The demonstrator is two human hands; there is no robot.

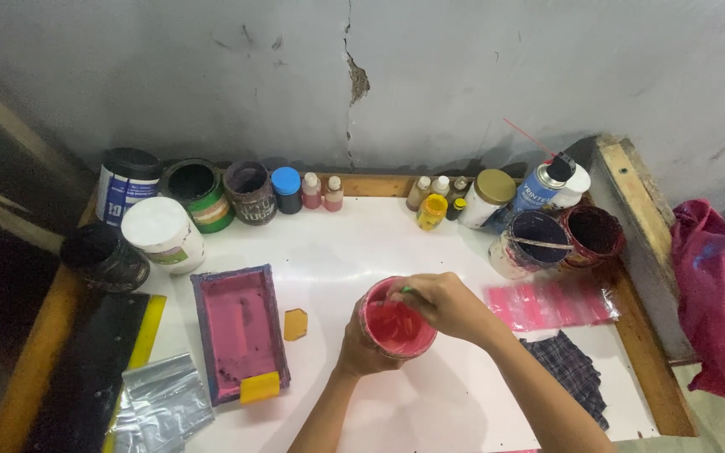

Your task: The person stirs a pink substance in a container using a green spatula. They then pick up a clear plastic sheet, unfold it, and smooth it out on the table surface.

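Left hand (pixel 361 348) wraps its fingers around the red paint cup (pixel 396 323), held just above the white desk (pixel 337 252), centre-front. Right hand (pixel 446 304) is over the rim, fingers pinched on a thin green-tipped stirrer (pixel 405 290) dipped into the paint. I judge this a mixing step: I'd keep the cup upright and braced, stir slowly and scrape the wall and bottom. Pink-stained tray (pixel 239 331) sits near on the left; stay off it to avoid drips.
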